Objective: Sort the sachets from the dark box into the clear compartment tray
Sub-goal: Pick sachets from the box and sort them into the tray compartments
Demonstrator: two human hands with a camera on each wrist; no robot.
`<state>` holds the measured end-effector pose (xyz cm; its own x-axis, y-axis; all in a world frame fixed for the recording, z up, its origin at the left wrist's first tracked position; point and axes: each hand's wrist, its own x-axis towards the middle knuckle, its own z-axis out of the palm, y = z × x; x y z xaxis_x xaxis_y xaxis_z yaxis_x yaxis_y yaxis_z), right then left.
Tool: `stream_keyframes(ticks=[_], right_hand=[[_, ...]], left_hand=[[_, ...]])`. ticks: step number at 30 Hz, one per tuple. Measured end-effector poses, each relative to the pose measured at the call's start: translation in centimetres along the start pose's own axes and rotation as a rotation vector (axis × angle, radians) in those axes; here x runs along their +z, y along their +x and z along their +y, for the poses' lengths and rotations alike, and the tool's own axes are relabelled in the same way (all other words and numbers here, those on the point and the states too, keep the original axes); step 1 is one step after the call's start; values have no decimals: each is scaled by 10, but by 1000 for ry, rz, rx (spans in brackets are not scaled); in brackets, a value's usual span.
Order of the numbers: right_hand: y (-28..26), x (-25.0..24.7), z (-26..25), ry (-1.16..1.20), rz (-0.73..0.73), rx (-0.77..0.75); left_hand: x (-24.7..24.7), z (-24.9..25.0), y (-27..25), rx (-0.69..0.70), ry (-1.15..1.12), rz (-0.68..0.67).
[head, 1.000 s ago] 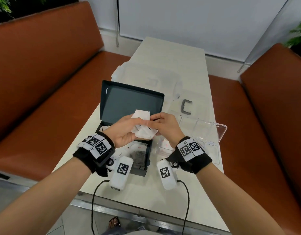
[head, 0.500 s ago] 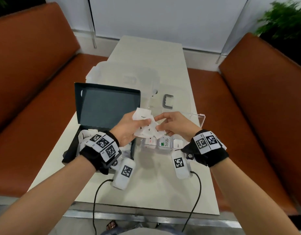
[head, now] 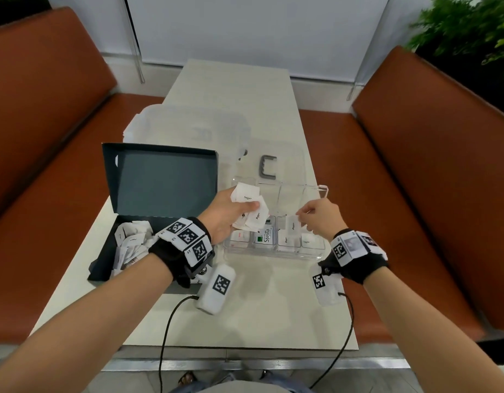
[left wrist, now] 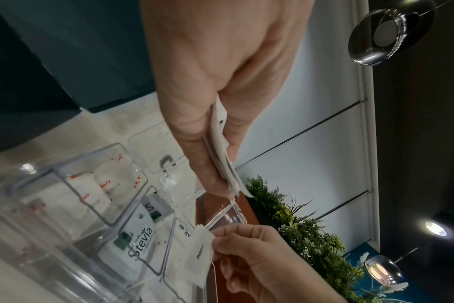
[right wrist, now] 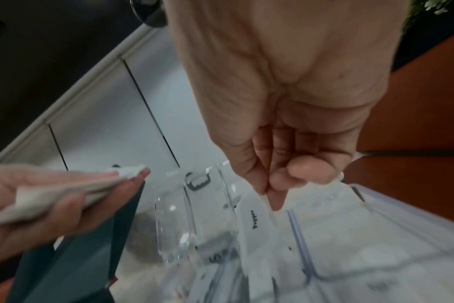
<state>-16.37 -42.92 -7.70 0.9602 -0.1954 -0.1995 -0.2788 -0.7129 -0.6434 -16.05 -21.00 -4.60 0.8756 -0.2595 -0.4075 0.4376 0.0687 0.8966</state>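
Observation:
My left hand grips a fan of several white sachets above the left end of the clear compartment tray; the stack shows edge-on between thumb and fingers. My right hand pinches one white pepper sachet by its top edge, hanging over a middle compartment. The tray's near compartments hold salt, Stevia, pepper and sugar sachets. The dark box stands open at the left with several white sachets piled in its base.
A grey C-shaped clip lies on a clear lid behind the tray. A translucent plastic container sits behind the box. Brown benches flank the narrow table. Cables trail off its near edge.
My hands have parted: the right has pulled one sachet out of the left hand's bunch and carried it right and down over the tray. The left hand has lifted slightly.

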Motion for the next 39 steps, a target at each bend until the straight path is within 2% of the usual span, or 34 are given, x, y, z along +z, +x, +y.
stream_keyframes(ticks=[6,14,22,25,32,37,39], right_hand=[[-4,22,4,-109,11,-41],[-5,37,-1,-391,-2,-82],[-5,38,-1,-516,-71,-62],[-9,30,-3,-463,-47,-98],[-29,8,-35,-55,157,-319],[-41,10,-53,145,13,-282],[-40,14,-54,191,5,-251]], left_hand=[[1,0,-1,-13,-1,7],[0,-2,-4,-26,-18,7],[-3,-3,-7,-28,-29,11],[-3,-2,-8,-23,-25,19],[1,-1,-6,16,-13,23],[6,-1,-5,46,-23,-17],[10,-2,-3,52,-52,-26]])
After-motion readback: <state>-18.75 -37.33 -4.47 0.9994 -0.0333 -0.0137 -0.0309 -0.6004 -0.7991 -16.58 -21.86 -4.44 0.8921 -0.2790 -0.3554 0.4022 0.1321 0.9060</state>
